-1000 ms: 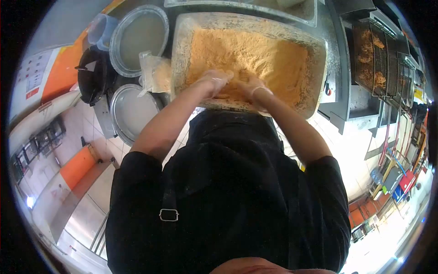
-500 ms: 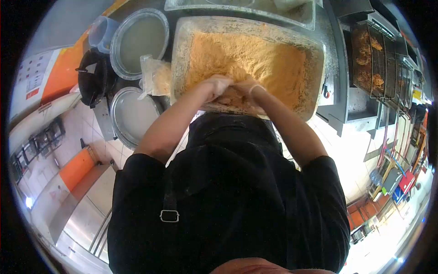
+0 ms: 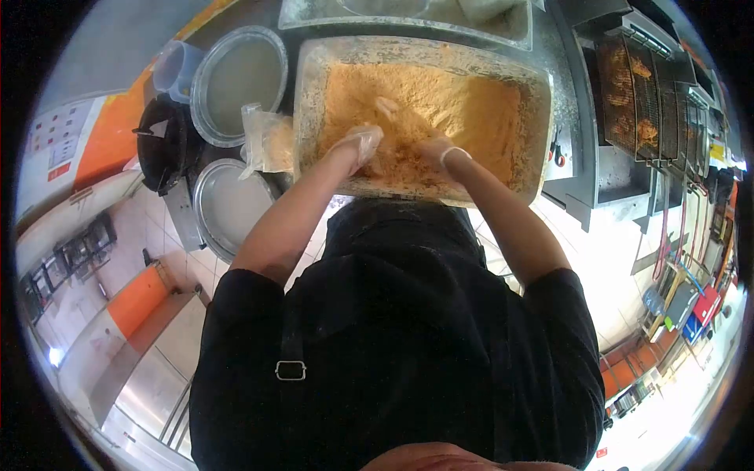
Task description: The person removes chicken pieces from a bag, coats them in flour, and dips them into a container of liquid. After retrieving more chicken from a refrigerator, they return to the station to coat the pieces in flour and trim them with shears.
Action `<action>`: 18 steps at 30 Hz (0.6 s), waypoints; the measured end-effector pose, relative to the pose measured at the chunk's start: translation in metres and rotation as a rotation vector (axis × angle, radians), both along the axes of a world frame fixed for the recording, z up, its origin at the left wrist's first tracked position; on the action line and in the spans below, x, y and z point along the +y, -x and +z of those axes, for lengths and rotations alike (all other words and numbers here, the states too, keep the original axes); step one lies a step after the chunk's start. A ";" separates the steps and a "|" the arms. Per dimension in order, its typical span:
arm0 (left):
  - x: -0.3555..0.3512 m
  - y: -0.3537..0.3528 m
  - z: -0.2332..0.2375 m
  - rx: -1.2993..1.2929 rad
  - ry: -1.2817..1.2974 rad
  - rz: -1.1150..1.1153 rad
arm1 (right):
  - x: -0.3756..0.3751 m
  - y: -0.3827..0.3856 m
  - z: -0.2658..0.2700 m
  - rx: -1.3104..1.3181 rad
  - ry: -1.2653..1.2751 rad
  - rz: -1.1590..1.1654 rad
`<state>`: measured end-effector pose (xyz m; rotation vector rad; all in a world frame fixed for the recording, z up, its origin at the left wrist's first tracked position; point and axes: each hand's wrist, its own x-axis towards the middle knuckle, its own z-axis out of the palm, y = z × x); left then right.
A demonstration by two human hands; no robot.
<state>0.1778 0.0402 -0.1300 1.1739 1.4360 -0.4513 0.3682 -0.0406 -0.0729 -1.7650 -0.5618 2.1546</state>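
Observation:
A large tub with a flour-caked rim holds orange-tan breading flour. My left hand, in a thin pale glove dusted with flour, is over the left part of the flour, fingers loosely stretched and nothing visible in them. Across from it, my right hand is down in the flour. Coating and motion blur hide its fingers, and a white band circles the wrist. Ahead of both hands shows a small pale piece, too blurred to name. Loose flour is smeared between the hands.
Left of the tub are a clear plastic bag, two round metal pans, one behind the other, a black pot and a plastic jug. Another tray stands behind. Fryer baskets with fried pieces are at right.
My hands were close together in the flour and are now apart, the left shifted slightly left. The pale piece now shows ahead of them.

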 end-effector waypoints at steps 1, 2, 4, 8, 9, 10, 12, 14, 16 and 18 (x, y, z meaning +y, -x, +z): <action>-0.012 -0.002 -0.006 -0.122 -0.100 0.037 | -0.004 0.011 -0.001 0.000 0.000 -0.002; -0.018 -0.006 -0.011 -0.250 -0.205 0.074 | -0.007 0.028 -0.007 -0.197 -0.140 0.145; -0.019 -0.011 -0.005 -0.315 -0.111 0.106 | -0.013 0.036 -0.042 -0.407 -0.293 0.288; -0.004 -0.007 0.003 -0.090 -0.437 -0.658 | 0.002 0.010 0.004 -0.147 -0.196 0.397; -0.002 -0.009 0.007 0.020 -0.591 -0.909 | -0.002 0.008 -0.005 -0.205 -0.219 0.237; -0.011 -0.016 0.014 0.043 -0.484 -0.619 | -0.010 0.007 -0.019 -0.261 -0.236 0.074; -0.023 -0.029 0.002 0.054 -0.372 -0.341 | -0.014 0.034 -0.053 -0.397 -0.267 0.081; -0.028 -0.028 -0.047 -0.149 -0.108 0.148 | -0.014 0.033 -0.088 -0.520 -0.583 0.559; -0.020 0.005 -0.051 -0.287 -0.011 0.030 | -0.006 0.014 -0.090 -0.303 -0.860 1.033; -0.006 0.015 -0.011 -0.069 -0.250 -0.556 | -0.002 0.004 -0.062 -0.216 -0.448 0.640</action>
